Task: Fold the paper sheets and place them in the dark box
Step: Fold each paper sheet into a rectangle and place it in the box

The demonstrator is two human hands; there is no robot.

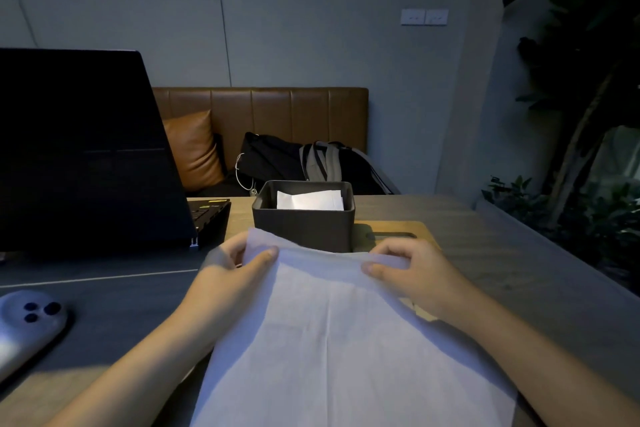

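A large white paper sheet (pixel 339 333) lies spread in front of me, its far edge lifted off the table. My left hand (pixel 235 263) pinches the far left corner between thumb and fingers. My right hand (pixel 408 270) pinches the far right corner the same way. Just beyond the sheet stands the dark box (pixel 304 225), open at the top, with folded white paper (pixel 310 200) inside it.
An open black laptop (pixel 86 149) stands at the left. A grey controller (pixel 27 322) lies at the near left. A wooden board (pixel 398 230) sits under and right of the box. Bags rest on a brown bench (pixel 277 111) behind the table; plants stand at right.
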